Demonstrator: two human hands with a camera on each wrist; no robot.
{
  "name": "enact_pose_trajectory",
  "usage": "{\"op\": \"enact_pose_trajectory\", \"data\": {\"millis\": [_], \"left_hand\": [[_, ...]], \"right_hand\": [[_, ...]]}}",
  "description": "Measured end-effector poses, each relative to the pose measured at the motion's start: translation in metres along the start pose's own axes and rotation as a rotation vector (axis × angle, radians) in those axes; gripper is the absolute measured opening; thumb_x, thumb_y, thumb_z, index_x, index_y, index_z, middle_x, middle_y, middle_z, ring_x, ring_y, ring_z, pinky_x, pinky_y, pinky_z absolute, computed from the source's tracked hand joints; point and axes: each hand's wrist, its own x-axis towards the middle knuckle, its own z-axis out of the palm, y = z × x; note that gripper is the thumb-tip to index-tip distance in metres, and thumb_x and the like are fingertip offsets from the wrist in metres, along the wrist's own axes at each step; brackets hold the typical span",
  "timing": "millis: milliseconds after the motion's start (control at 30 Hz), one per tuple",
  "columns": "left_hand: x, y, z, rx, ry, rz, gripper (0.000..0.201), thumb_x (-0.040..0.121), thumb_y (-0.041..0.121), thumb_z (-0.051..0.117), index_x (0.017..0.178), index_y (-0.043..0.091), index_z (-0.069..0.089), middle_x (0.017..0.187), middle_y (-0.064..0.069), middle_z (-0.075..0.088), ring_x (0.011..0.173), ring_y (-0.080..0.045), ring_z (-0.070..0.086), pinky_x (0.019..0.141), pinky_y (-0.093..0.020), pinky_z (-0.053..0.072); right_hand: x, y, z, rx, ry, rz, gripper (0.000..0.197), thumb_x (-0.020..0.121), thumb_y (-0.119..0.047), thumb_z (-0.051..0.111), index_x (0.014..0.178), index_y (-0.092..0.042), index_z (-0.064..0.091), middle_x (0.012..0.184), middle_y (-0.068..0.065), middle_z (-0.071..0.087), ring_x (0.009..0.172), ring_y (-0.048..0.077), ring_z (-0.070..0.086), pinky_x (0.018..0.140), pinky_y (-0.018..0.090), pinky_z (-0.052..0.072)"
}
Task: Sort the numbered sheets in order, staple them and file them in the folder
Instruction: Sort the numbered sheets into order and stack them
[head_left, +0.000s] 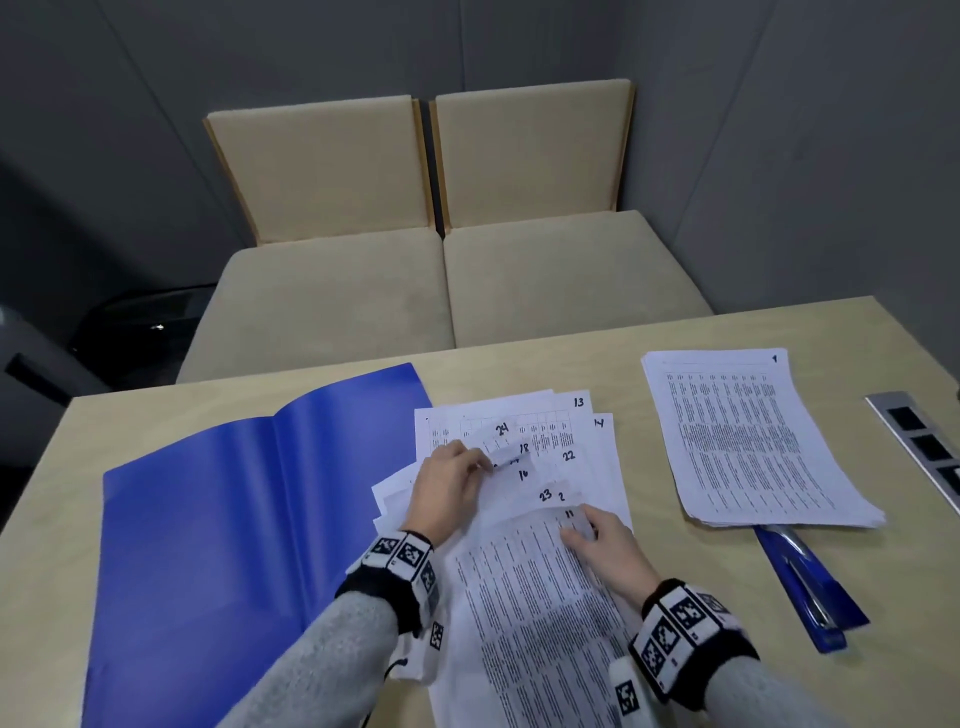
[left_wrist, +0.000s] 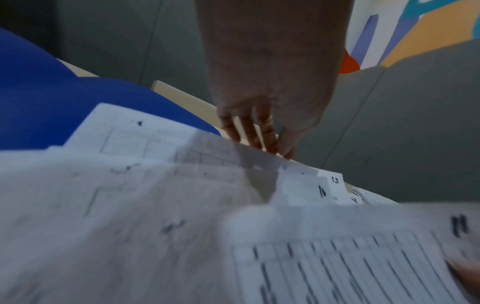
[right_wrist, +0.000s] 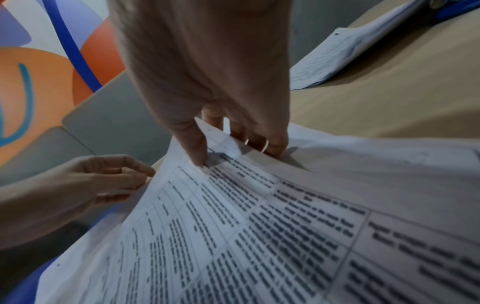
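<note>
- The worktop (head_left: 597, 343) carries it all: the open blue folder (head_left: 218, 519) on the left, a fanned mess of sheets (head_left: 587, 447) in the middle, and a squared stack (head_left: 748, 441) topped by sheet 1 well off to the right.
- Sheet 11 (head_left: 535, 597) lies long axis toward the person, its far numbered corner lifted.
- The right hand (head_left: 602, 540) pinches that corner, thumb on top, and is nearer the stack; the stack lies to its right and farther away.
- The left hand (head_left: 449, 483) pinches a loose sheet's edge in the fan.
- The stapler (head_left: 805, 582) pokes from under the stack's near edge.
</note>
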Motion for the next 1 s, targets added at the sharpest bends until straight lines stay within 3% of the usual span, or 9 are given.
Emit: {"op": "enact_pose_trajectory", "data": {"millis": [133,267,467,533,600,667,733,867,1000], "left_hand": [[-0.019,0.004,0.012,0.049,-0.036,0.15,0.012,0.091,0.018,0.056,0.092,0.021,0.067,0.087,0.006,0.061,0.087,-0.014,0.05,0.08,-0.03,0.039],[-0.026,0.005,0.014,-0.012,0.0,0.146,0.015,0.092,0.017,0.05,0.101,0.021,0.062,0.096,0.009,0.064,0.095,-0.011,0.052,0.087,-0.027,0.039],[-0.032,0.012,0.015,0.102,0.009,0.28,0.023,0.092,0.015,0.047,0.114,0.021,0.053,0.109,0.01,0.066,0.116,-0.009,0.053,0.115,-0.041,0.025],[-0.041,0.017,0.017,0.116,-0.003,0.359,0.022,0.095,0.016,0.045,0.117,0.018,0.049,0.106,0.006,0.063,0.102,-0.011,0.057,0.11,-0.038,0.033],[-0.046,0.019,0.016,0.041,-0.009,0.312,0.025,0.094,0.014,0.047,0.119,0.015,0.049,0.104,0.0,0.052,0.081,-0.013,0.051,0.083,-0.029,0.047],[-0.047,0.018,0.015,-0.004,-0.026,0.224,0.031,0.093,0.014,0.046,0.124,0.014,0.046,0.111,-0.003,0.044,0.075,-0.014,0.05,0.063,-0.028,0.047],[-0.044,0.016,0.018,-0.004,-0.04,0.18,0.038,0.092,0.012,0.045,0.129,0.016,0.04,0.118,-0.003,0.041,0.088,-0.017,0.058,0.065,-0.035,0.052],[-0.03,0.006,0.02,-0.024,-0.007,-0.012,0.049,0.088,0.008,0.049,0.136,0.013,0.038,0.122,-0.004,0.047,0.109,-0.02,0.052,0.09,-0.036,0.046],[-0.012,-0.002,0.016,-0.055,-0.014,-0.216,0.043,0.09,0.008,0.047,0.132,0.015,0.041,0.122,-0.006,0.049,0.107,-0.025,0.054,0.091,-0.042,0.044]], "right_hand": [[0.001,-0.001,-0.003,0.005,0.028,0.014,0.022,0.092,-0.015,0.054,0.112,-0.014,0.064,0.109,0.0,0.068,0.103,0.017,0.061,0.092,0.033,0.048],[-0.001,0.001,-0.002,-0.018,0.017,0.047,0.027,0.092,-0.017,0.053,0.118,-0.014,0.061,0.114,0.001,0.067,0.107,0.018,0.061,0.095,0.033,0.047],[0.003,0.008,0.003,-0.092,0.009,0.078,0.045,0.091,-0.031,0.052,0.13,-0.009,0.051,0.131,0.006,0.057,0.121,0.022,0.052,0.104,0.04,0.042],[0.004,0.007,0.005,-0.097,0.016,0.074,0.041,0.092,-0.03,0.052,0.128,-0.01,0.053,0.129,0.005,0.057,0.12,0.022,0.052,0.102,0.039,0.042],[0.003,0.005,0.005,-0.11,0.023,0.068,0.037,0.092,-0.029,0.053,0.123,-0.01,0.055,0.126,0.006,0.059,0.118,0.023,0.054,0.101,0.04,0.043],[0.003,0.005,0.006,-0.122,0.022,0.052,0.035,0.092,-0.027,0.053,0.122,-0.01,0.055,0.125,0.006,0.059,0.117,0.022,0.053,0.1,0.039,0.043],[0.002,0.005,0.007,-0.126,0.023,0.054,0.036,0.093,-0.026,0.053,0.124,-0.009,0.054,0.127,0.004,0.057,0.119,0.022,0.052,0.101,0.037,0.042],[0.002,0.007,0.007,-0.1,0.014,0.073,0.047,0.091,-0.032,0.054,0.133,-0.009,0.049,0.136,0.005,0.053,0.125,0.021,0.048,0.106,0.04,0.039],[0.002,0.006,0.008,-0.112,0.01,0.067,0.041,0.093,-0.029,0.054,0.129,-0.008,0.051,0.134,-0.002,0.05,0.127,0.021,0.046,0.107,0.038,0.038]]}}
